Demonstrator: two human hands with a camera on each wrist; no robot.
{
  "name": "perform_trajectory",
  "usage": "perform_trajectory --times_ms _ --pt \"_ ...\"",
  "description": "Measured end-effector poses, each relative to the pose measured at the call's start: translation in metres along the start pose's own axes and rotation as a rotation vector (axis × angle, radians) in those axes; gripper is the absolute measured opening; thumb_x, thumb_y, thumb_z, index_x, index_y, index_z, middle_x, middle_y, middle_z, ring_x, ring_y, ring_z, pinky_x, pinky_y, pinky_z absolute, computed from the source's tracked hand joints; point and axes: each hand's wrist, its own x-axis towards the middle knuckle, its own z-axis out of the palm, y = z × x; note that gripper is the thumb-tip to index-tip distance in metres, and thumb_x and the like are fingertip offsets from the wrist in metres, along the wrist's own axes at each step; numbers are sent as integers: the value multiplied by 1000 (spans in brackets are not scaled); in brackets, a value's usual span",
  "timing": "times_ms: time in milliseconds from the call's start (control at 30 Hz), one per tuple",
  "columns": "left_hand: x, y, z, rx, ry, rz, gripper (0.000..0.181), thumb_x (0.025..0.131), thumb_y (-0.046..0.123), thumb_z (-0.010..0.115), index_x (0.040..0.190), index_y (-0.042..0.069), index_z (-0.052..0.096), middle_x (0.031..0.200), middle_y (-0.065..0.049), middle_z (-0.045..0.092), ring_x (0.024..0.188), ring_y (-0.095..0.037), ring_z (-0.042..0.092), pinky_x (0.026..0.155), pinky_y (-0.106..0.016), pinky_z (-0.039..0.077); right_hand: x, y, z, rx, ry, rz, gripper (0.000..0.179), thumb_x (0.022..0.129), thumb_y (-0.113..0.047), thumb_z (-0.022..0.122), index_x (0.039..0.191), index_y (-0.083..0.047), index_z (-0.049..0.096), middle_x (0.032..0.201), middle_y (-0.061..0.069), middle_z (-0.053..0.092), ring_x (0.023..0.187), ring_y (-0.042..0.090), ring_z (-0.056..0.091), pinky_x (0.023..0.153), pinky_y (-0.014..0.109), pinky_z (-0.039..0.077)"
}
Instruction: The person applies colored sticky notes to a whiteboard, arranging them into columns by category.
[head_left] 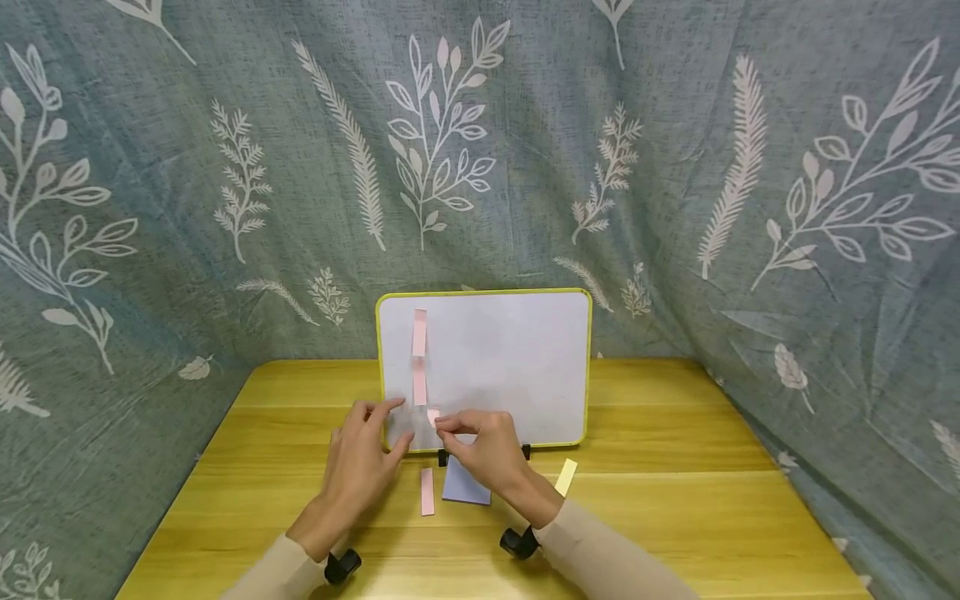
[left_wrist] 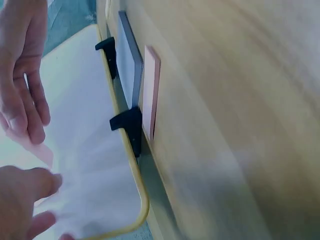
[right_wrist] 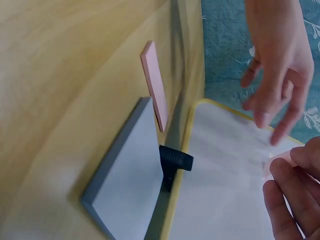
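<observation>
A thin, pale pink paper strip [head_left: 432, 416], its visible end slightly bowed, is pinched between the thumb and fingertips of a person's right hand [head_left: 483, 448] at the lower left of a yellow-rimmed whiteboard [head_left: 510, 367]; whether it touches the surface cannot be told. The left hand [head_left: 356, 458], fingers spread and grasping nothing, reaches to the whiteboard's lower left corner. Matching pink paper [head_left: 420, 385] runs in an upright column on the whiteboard's left side, above the pinched strip. In front of the whiteboard lie a narrow pink pad [head_left: 427, 492], a larger blue-violet pad [head_left: 463, 487] and, to the right, a yellow strip [head_left: 566, 477]. Behind the whiteboard hangs a leaf-patterned blue-green curtain [head_left: 525, 217].
</observation>
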Motion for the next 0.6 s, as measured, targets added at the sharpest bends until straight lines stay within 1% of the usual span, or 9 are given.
perform_trajectory --times_ms 67,133,233,267,300,400,467,500,600 --pt "4 -3 0 -11 44 -14 61 98 27 97 154 20 74 138 -19 67 117 -40 71 89 -52 48 -1 0 3 -18 0 -16 7 97 2 92 103 -1 92 108 11 92 96 25 91 84 28 72" --pt "8 -5 0 -24 63 -29 68 98 26 98 160 22 69 148 -23 61 125 -46 70 94 -58 49 -2 -1 6 -29 -6 -18 7 97 1 92 104 -1 93 108 10 92 97 23 91 87 22 70" --pt "13 -9 -1 -51 54 -44 79 98 27 98 168 27 61 159 -25 56 133 -51 69 101 -67 50 -3 -4 11 -47 -14 -9 8 99 0 92 106 -2 93 109 9 92 100 22 91 89 22 69" --pt "15 -10 -1 -69 43 -46 82 99 26 97 171 28 59 161 -26 55 133 -51 70 103 -70 51 -3 -4 12 -48 -18 -5 8 99 -1 91 107 -2 93 109 9 92 101 22 91 89 22 69" --pt "17 -11 -1 -85 34 -44 84 99 26 97 173 29 56 162 -27 54 131 -52 71 102 -71 53 -3 -5 13 -51 -22 -2 9 100 -1 91 108 -2 93 110 9 91 102 22 91 90 22 69" --pt "23 -13 -1 -137 14 -27 91 101 23 95 178 31 49 161 -28 56 125 -50 74 98 -67 61 -3 -7 17 -66 -29 -4 10 101 -2 90 110 -4 93 112 9 91 104 21 91 90 22 69" --pt "26 -14 0 -160 2 -18 94 102 21 94 181 32 44 155 -27 60 115 -47 75 90 -60 64 -3 -7 19 -75 -31 -13 10 101 -3 90 111 -3 93 113 10 91 104 22 90 89 21 69" --pt "28 -14 0 -163 -1 -13 96 102 21 94 182 33 42 153 -26 62 112 -45 74 86 -56 64 -3 -7 20 -83 -31 -15 10 101 -3 90 111 -3 93 113 10 91 103 22 90 89 22 69" --pt "30 -16 1 -169 -23 -8 101 104 20 92 185 35 35 147 -23 67 104 -39 71 84 -48 61 -2 -6 22 -95 -29 -21 11 101 -3 90 112 -3 93 114 10 91 104 22 90 89 24 70"
